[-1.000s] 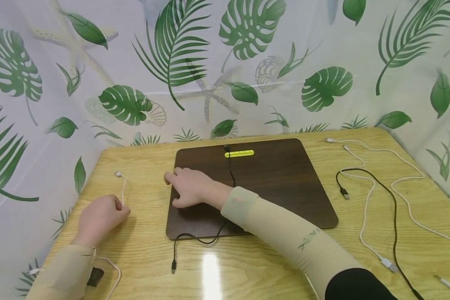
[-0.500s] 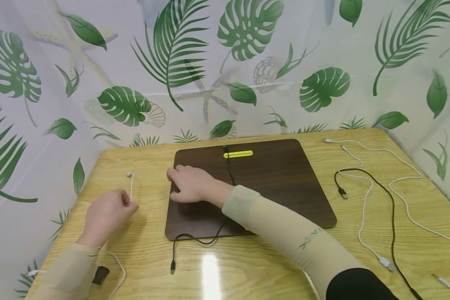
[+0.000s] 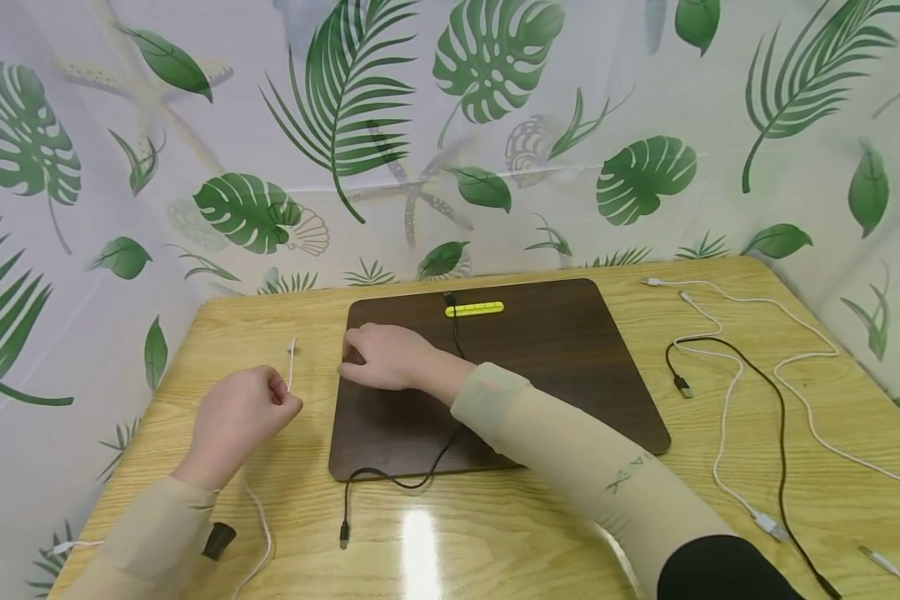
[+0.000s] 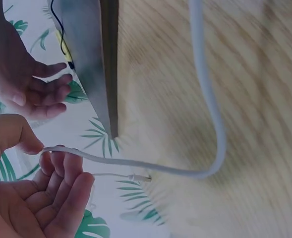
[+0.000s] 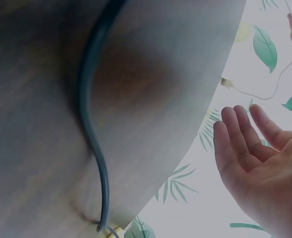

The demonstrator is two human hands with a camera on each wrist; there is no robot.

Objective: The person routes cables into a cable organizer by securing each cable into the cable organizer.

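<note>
My left hand (image 3: 240,417) pinches a white charging cable (image 4: 131,162) between thumb and fingers, left of the dark brown board (image 3: 562,375) in the head view. The cable's plug (image 3: 292,347) sticks out beyond the fingers, and its other length trails down to the table. Over the board's left part hovers my right hand (image 5: 264,158), its fingers loosely bent with nothing in them. A yellow slotted cable clip (image 3: 475,309) lies at the board's far edge. One black cable (image 3: 397,478) crosses its left slot and runs under my right arm to the near edge.
Several white cables (image 3: 729,425) and a black cable (image 3: 782,442) lie loose on the wooden table (image 3: 540,533) at the right. By my left sleeve sits a small black object (image 3: 218,541). A leaf-patterned cloth (image 3: 450,125) hangs behind the table.
My left hand has moved right and slightly up with the white cable, toward the board. My right hand has shifted a little up and right, its fingers more curved.
</note>
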